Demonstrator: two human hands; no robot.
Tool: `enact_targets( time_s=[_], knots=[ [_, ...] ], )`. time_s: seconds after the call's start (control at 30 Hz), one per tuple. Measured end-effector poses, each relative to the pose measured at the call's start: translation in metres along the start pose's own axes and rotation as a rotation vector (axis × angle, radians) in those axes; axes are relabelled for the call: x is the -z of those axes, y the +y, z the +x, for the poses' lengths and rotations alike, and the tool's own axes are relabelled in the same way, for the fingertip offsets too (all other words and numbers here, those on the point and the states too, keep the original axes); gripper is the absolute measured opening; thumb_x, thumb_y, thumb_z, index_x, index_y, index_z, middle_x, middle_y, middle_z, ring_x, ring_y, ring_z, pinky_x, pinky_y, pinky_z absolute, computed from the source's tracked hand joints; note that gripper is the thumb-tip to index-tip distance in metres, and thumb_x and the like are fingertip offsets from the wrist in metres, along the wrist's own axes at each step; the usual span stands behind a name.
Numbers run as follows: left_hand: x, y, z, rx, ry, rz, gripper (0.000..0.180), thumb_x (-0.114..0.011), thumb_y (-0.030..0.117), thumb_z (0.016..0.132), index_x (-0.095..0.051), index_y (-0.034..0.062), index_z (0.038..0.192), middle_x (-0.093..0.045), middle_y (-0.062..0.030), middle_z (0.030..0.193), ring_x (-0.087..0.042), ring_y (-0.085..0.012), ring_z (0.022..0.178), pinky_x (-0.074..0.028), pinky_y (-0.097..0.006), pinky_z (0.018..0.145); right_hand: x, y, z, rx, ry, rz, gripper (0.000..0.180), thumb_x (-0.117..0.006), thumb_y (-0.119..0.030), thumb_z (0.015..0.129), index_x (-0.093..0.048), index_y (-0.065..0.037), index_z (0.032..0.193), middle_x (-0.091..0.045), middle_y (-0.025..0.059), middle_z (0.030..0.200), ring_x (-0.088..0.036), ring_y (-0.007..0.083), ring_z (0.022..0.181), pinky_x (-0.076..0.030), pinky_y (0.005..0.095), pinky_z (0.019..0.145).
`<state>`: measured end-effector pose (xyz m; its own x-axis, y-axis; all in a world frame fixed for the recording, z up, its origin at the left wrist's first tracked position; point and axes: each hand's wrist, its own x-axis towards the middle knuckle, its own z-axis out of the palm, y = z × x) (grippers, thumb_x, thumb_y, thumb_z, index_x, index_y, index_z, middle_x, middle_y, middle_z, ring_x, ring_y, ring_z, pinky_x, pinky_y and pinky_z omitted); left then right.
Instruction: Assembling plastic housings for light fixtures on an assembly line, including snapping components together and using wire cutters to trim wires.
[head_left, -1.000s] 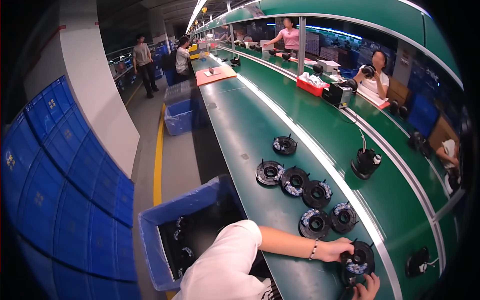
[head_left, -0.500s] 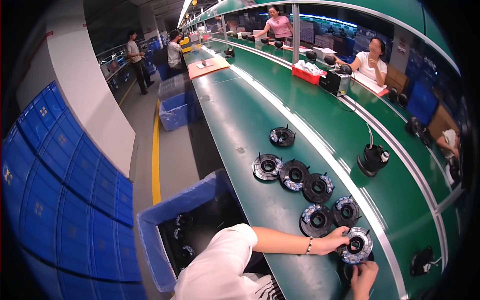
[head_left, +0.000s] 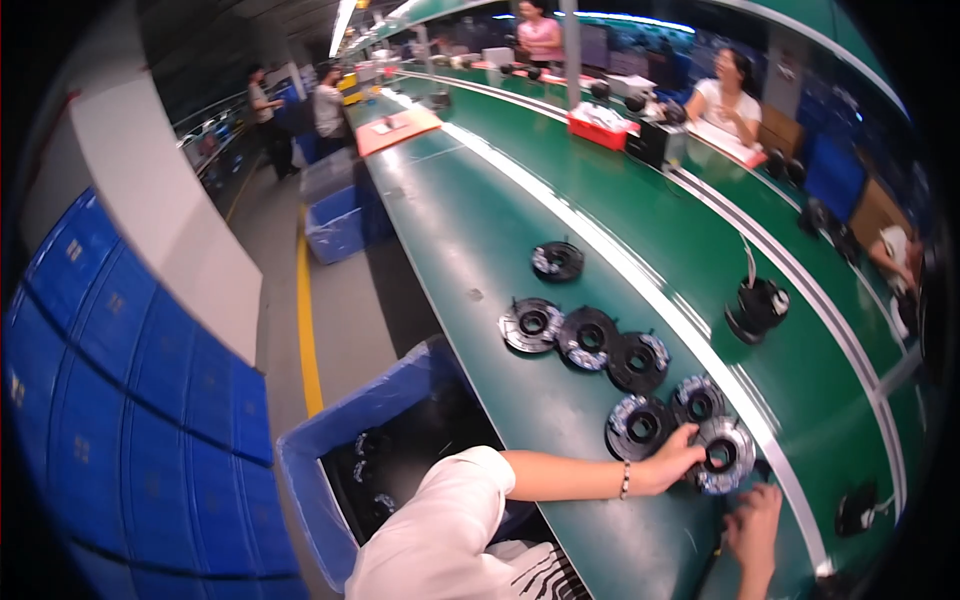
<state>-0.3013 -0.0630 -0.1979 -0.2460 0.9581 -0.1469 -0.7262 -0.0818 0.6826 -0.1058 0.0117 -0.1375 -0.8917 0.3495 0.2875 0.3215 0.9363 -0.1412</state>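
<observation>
My left hand (head_left: 672, 462) grips the edge of a round black part with a silvery disc face (head_left: 738, 440), its fingers closed over the left rim. A ring of white and blue pieces runs along that part's lower edge. Just below and to the right of it is my right hand (head_left: 755, 525), apart from the part and blurred, so its fingers cannot be read. Beside its fingers lies a dark thin shape too smeared to name. Two similar round black parts, one (head_left: 640, 427) to the left and one (head_left: 697, 400) behind, lie close to the held one.
More round parts (head_left: 588, 338) lie farther up the green bench (head_left: 450, 240). A blue bin (head_left: 300, 470) with similar parts stands at left. Across the lit strip sits a black device with a cable (head_left: 757, 308). Co-workers sit beyond, near a red basket (head_left: 600, 128).
My right hand has come away from the held part's lower edge, moving right. My left hand keeps hold of the part. The whole view has shifted slightly and blurred.
</observation>
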Motion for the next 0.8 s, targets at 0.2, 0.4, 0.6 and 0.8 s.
enact_targets(
  time_s=[0.2, 0.4, 0.6, 0.8],
  knots=[
    [0.01, 0.027, -0.011, -0.135, 0.185, 0.149, 0.033, -0.054, -0.001, 0.069, -0.043, 0.0027, 0.101, -0.056, -0.0032, 0.083, -0.05, -0.0091, 0.067, -0.042, -0.023, 0.056, 0.001, 0.044, 0.016, -0.176, -0.203, -0.243, 0.02, -0.057, 0.002, 0.054, -0.065, -0.007, 0.07, -0.05, 0.0107, 0.111, -0.038, 0.0323, 0.113, -0.027, 0.0488, 0.096],
    [0.003, 0.021, -0.014, -0.134, 0.035, 0.065, 0.038, -0.042, -0.006, 0.081, -0.03, 0.004, 0.115, -0.052, -0.0099, 0.107, -0.052, -0.015, 0.096, -0.044, -0.027, 0.082, -0.025, 0.038, 0.03, -0.496, 0.239, -0.255, 0.056, -0.065, -0.032, 0.067, -0.047, -0.002, 0.111, -0.036, 0.0221, 0.125, -0.033, 0.0431, 0.114, -0.029, 0.0477, 0.094],
    [0.004, 0.012, -0.01, -0.137, 0.003, 0.095, 0.038, -0.039, -0.006, 0.082, -0.031, 0.0038, 0.118, -0.045, -0.0116, 0.117, -0.047, -0.0202, 0.106, -0.04, -0.036, 0.089, -0.043, 0.033, 0.058, -0.772, -0.101, -0.063, 0.1, -0.075, -0.044, 0.05, -0.028, -0.004, 0.128, -0.015, 0.0192, 0.137, -0.018, 0.0397, 0.124, -0.02, 0.0585, 0.094],
    [0.005, 0.018, -0.015, -0.123, -0.015, 0.075, 0.038, -0.04, -0.005, 0.083, -0.03, 0.004, 0.119, -0.044, -0.0115, 0.118, -0.046, -0.02, 0.108, -0.039, -0.037, 0.09, -0.011, 0.041, 0.043, -0.384, -0.285, -0.022, 0.108, -0.08, -0.038, 0.041, -0.025, -0.013, 0.131, -0.012, 0.0159, 0.139, -0.009, 0.0382, 0.128, -0.012, 0.0561, 0.099]
  ],
)
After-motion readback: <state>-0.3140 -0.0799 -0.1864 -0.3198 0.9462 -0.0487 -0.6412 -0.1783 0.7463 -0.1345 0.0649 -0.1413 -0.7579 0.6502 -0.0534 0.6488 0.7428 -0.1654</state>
